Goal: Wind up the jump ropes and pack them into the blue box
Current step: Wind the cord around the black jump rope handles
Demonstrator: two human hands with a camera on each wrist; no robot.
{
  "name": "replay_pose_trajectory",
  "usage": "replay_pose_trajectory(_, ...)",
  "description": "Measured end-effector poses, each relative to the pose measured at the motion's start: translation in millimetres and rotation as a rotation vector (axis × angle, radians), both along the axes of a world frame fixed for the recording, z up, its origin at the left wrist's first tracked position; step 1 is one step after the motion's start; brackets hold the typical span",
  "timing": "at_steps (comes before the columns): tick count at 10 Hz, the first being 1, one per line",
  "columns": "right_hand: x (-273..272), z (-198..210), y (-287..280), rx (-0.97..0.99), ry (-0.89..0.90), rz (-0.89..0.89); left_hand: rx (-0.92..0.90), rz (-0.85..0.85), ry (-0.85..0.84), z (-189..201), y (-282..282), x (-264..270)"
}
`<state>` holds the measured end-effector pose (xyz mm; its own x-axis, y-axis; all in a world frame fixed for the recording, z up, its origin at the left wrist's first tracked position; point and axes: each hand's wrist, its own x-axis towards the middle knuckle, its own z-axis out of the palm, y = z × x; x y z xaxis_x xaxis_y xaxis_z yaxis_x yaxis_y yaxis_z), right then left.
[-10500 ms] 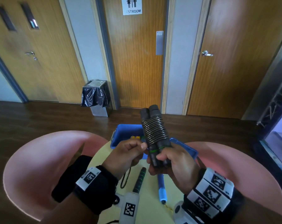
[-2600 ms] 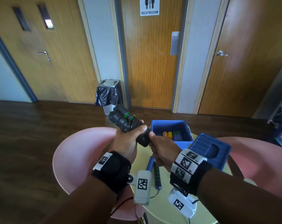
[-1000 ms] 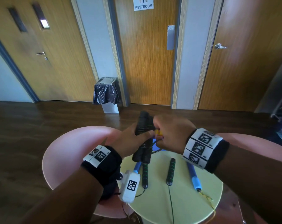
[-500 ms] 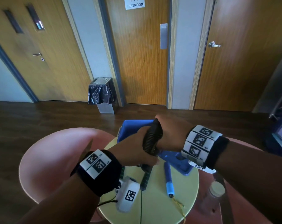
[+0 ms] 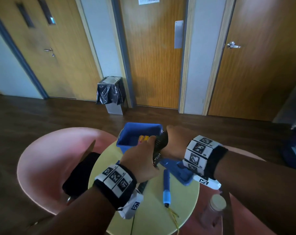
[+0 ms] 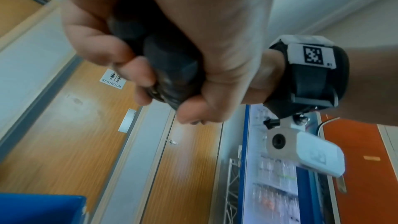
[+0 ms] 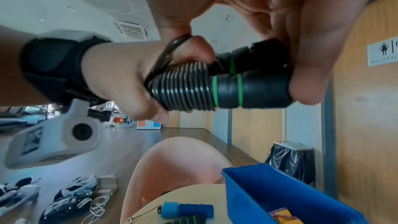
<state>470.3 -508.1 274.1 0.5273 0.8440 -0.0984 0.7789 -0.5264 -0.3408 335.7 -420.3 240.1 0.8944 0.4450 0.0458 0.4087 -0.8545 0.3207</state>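
Note:
Both hands hold one wound-up black jump rope (image 5: 160, 143), its cord coiled round two black handles with green rings (image 7: 215, 84). My left hand (image 5: 144, 155) grips the coiled part, fingers curled round it (image 6: 168, 57). My right hand (image 5: 171, 141) grips the handle ends. The bundle hovers at the near right rim of the open blue box (image 5: 140, 129), which holds something yellow (image 5: 144, 138). A blue-handled rope (image 5: 166, 187) lies unwound on the yellow round table (image 5: 154, 216). A black and green handle (image 5: 143, 185) peeks out below my left wrist.
The blue lid (image 5: 183, 172) lies right of the box, under my right wrist. Pink chairs (image 5: 47, 155) flank the table; a black object (image 5: 81, 172) rests on the left one. A clear bottle (image 5: 215, 207) stands at the lower right. A bin (image 5: 110, 92) stands by the doors.
The wound bundle has gone from upright before my chest forward and down to the blue box's rim. Both hands keep their grip on it.

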Motion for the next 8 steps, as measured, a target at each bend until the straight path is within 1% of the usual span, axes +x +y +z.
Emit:
replay_pose_trajectory(2,4.4,-8.5,1.6,0.008,0.035,0.014,0.031,-0.062,0.023,-4.2,11.9,-1.8)
replay_pose_trajectory(5,7.6,-12.9,2.0,-0.022,0.049,0.043,-0.046,-0.121,0.031,-9.0,19.3,-4.1)
replay_pose_trajectory(6,6.6,-18.1,3.3,-0.047,0.015,0.065,-0.06,-0.156,0.047,-10.1,23.5,-6.0)
replay_pose_trajectory(7,5.1,-15.4,4.3,-0.034,-0.034,0.064,-0.086,-0.158,0.022,-12.8,25.1,-8.5)
replay_pose_trajectory(8,2.0,-4.2,2.4,-0.023,-0.022,0.092,-0.213,-0.133,-0.043,-18.6,25.0,-13.5)
